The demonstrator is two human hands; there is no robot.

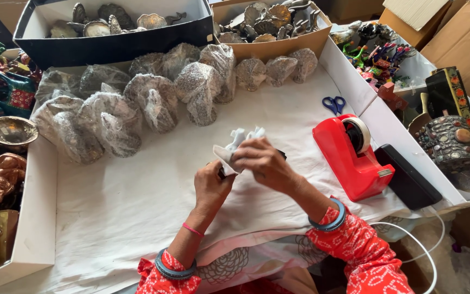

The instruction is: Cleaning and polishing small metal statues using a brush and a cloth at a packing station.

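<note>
**A:** Going left to right, what sits on the white work surface (137,207)?

**B:** At the far left stands a metal bowl (11,132). Beside it lies a cluster of plastic-wrapped shell-shaped metal pieces (137,103), with two boxes of unwrapped ones (270,22) behind.

**A:** And the hands?

**B:** The person's left hand (210,188) is curled from below around a small dark object, mostly hidden. Its fingers are pressed together against white tissue paper (235,144). The right hand (262,160) pinches the paper's bunched top from above, fingers closed on it. The piece sits between both hands, above the middle of the surface.

**A:** So which step is that?

**B:** It looks like mid-wrap, with the paper gathered but loose ends sticking up. The next move likely calls for folding those ends flat and fixing them. The red tape dispenser (352,155) and blue-handled scissors (334,103) lie just to the right.
</note>
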